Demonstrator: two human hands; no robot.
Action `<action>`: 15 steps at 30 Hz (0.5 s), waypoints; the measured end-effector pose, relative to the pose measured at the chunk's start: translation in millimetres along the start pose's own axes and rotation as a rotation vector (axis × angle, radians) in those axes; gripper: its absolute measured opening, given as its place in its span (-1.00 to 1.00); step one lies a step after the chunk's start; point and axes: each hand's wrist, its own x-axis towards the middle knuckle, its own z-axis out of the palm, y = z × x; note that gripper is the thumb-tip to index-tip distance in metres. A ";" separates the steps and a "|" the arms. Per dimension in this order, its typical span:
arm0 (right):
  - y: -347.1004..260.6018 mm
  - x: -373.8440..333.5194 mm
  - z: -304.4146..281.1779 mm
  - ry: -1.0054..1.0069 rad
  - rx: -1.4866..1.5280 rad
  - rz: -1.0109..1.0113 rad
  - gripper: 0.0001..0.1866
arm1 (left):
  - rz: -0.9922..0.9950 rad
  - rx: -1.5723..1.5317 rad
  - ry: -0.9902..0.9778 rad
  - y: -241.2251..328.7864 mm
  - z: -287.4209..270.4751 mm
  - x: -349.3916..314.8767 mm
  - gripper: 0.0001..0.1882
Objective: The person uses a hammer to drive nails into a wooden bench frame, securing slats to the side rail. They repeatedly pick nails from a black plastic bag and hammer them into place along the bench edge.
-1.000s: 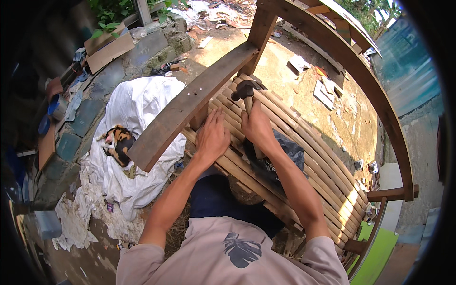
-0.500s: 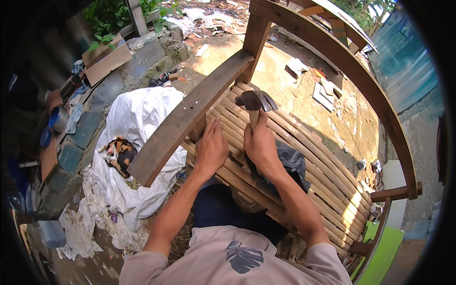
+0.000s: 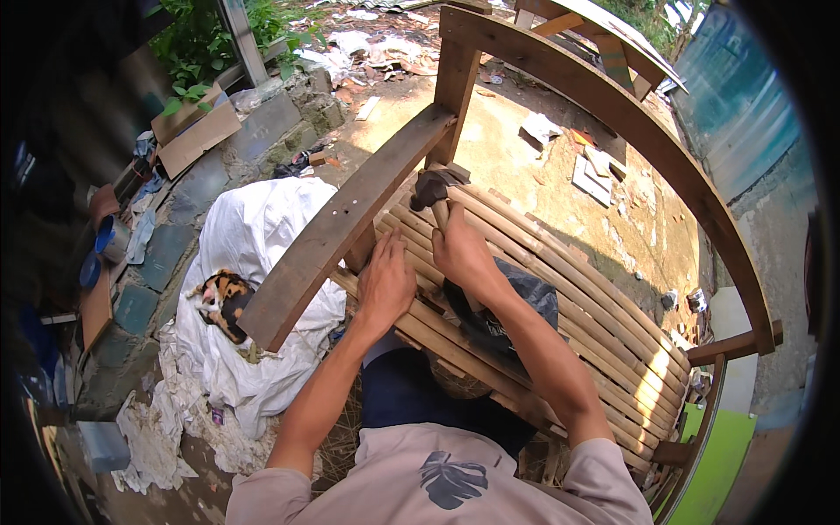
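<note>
Head view: right hand (image 3: 462,254) grips a hammer (image 3: 435,191) by its handle, head at 12 o'clock over the bamboo slats (image 3: 560,289). Left hand (image 3: 385,284) lies flat on the slats, fingers together, beside the rough wooden beam (image 3: 341,236) at 10 o'clock. Curved frame rail (image 3: 665,149) bounds 2 o'clock.

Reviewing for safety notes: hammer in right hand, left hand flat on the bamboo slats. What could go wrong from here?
1. The left hand presses the bamboo slats close to the hammer held in the right hand; a glancing blow could hit its fingers.
2. The slats are round, so the hammer head might skid sideways off one.
3. A cat lies on the white sheet beside the wooden frame; a dropped hammer could land near it.
</note>
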 end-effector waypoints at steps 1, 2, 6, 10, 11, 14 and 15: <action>-15.0 -7.1 -10.2 0.065 0.034 -0.008 -0.45 | -0.013 0.010 0.011 -0.3 0.1 -1.0 -0.53; -23.7 -13.4 -18.4 0.139 0.062 -0.008 -0.47 | -0.015 0.013 0.019 3.3 1.9 0.0 -0.53; 1.3 -15.1 0.4 -0.034 -0.044 0.026 -0.49 | 0.011 0.031 0.023 4.8 5.5 1.8 -0.54; 3.4 -6.8 -4.4 0.000 0.018 0.087 -0.53 | 0.024 -0.012 0.027 1.6 0.6 -1.3 -0.53; -3.0 -15.1 -6.2 0.065 0.036 0.075 -0.54 | 0.013 0.006 0.026 3.4 2.4 -3.9 -0.52; -2.0 -25.3 0.4 0.120 0.067 0.068 -0.56 | -0.004 0.042 0.028 6.3 5.9 -8.1 -0.52; 7.3 -18.9 -2.2 0.062 0.002 0.042 -0.54 | 0.000 0.042 0.032 5.4 7.4 -6.5 -0.52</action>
